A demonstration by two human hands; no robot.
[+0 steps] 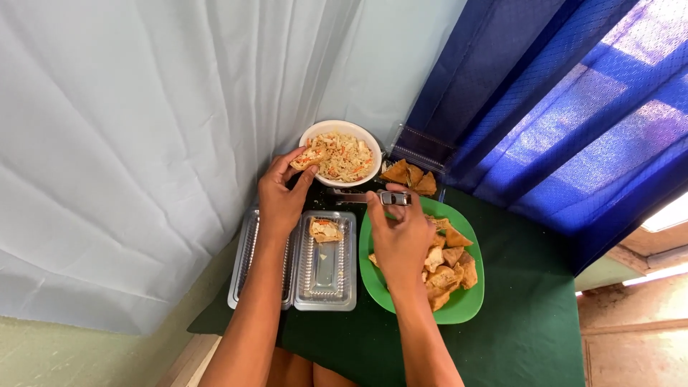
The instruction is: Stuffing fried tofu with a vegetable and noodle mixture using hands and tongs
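1. Two hands up: my left hand (281, 197) has its grip pinched on a stuffed fried piece (307, 159), held at the near-left rim of the white bowl (313, 135) of shredded salad.
2. My right hand (401, 233) has its grip closed on a metal utensil (387, 198); the handle runs left-right, just near of the bowl.
3. Key relation: the piece in my left grip lies left and slightly far of the utensil, well apart; the left hand is nearer the bowl.
4. Clear plastic clamshell (326, 283) sits open below my left hand, one filled piece (326, 230) in its right tray.
5. Green plate (466, 304) of fried wedges sits under my right hand, on the green bench (530, 322).
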